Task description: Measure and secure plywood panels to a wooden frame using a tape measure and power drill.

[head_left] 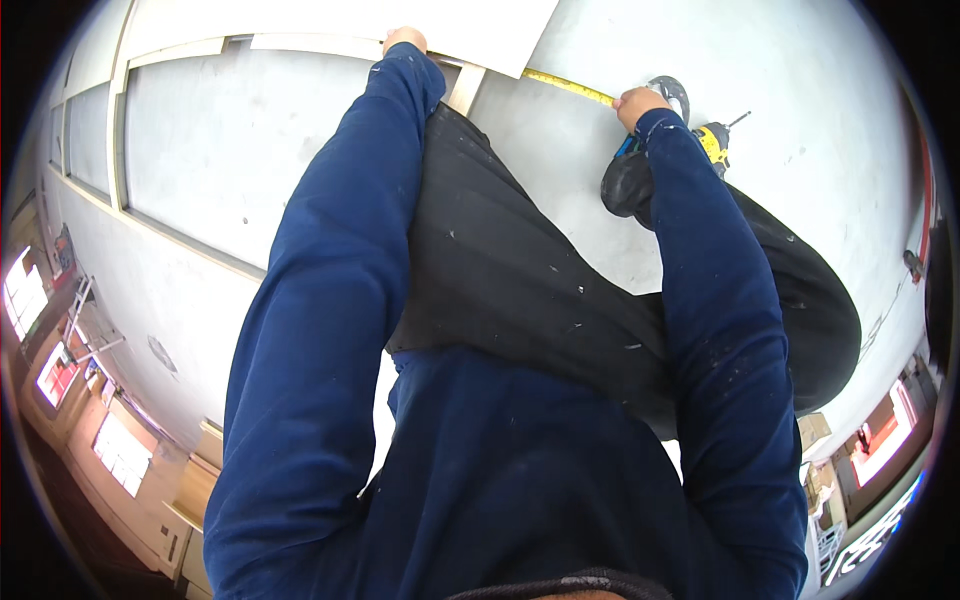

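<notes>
One yellow tape-measure blade (570, 86) runs above the grey floor (800, 60), between the corner of a pale sheet panel (480, 25) and the right hand (641, 106), which is clamped on its near end; whether the tape's case sits inside that grip cannot be told. The blade should be light, springy and smooth, stiff when straight but prone to buckling, so it is best taken flat across its width, clear of the thin edges. The left hand (405, 40) is at the panel's edge, its fingers too hidden to tell whether they pinch it. The panel looks rigid and broad, likely awkward to lift by one corner. Beneath it lies a frame of pale wooden strips (119, 150). A yellow-and-black cordless drill (713, 145) rests beside the right forearm, near a dark shoe (627, 187).
</notes>
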### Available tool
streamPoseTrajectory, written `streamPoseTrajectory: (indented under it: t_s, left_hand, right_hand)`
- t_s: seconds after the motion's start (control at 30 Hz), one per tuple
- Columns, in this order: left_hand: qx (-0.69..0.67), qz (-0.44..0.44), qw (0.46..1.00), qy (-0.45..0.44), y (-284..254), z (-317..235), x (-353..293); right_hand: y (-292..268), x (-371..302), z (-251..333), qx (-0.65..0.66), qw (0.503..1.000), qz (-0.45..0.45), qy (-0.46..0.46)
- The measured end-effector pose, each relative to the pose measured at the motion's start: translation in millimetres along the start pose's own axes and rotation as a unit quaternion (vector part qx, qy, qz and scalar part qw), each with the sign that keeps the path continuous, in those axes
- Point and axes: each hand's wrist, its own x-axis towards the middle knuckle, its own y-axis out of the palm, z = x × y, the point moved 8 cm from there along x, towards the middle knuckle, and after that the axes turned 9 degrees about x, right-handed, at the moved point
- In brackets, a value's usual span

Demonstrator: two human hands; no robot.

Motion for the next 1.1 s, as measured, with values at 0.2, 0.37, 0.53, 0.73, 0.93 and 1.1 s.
streamPoseTrajectory:
  t_s: [0.2, 0.37, 0.53, 0.73, 0.93, 1.1]
  left_hand:
    - [-0.028, -0.295, 0.955, -0.001, 135, 90, 24]
    - [-0.01, -0.567, 0.823, 0.036, 195, 64, -77]
    - [0.016, -0.544, 0.838, 0.033, 228, 53, -140]
    - [0.035, -0.386, 0.906, 0.172, 235, 49, -126]
    - [0.118, -0.151, 0.974, -0.12, 293, 185, -77]
    - [0.069, -0.209, 0.968, -0.116, 349, 212, -71]
  right_hand:
    - [31, -14, -56, 0.042, 0.996, 0.05, 0.067]
    - [27, -29, -34, 0.061, 0.988, 0.047, 0.135]
    - [25, -23, -30, 0.062, 0.989, -0.006, 0.136]
    - [37, -7, -16, 0.154, 0.986, -0.033, 0.049]
    - [29, -2, 5, 0.197, 0.98, -0.026, 0.015]
    - [38, 0, -21, 0.237, 0.971, -0.008, 0.039]
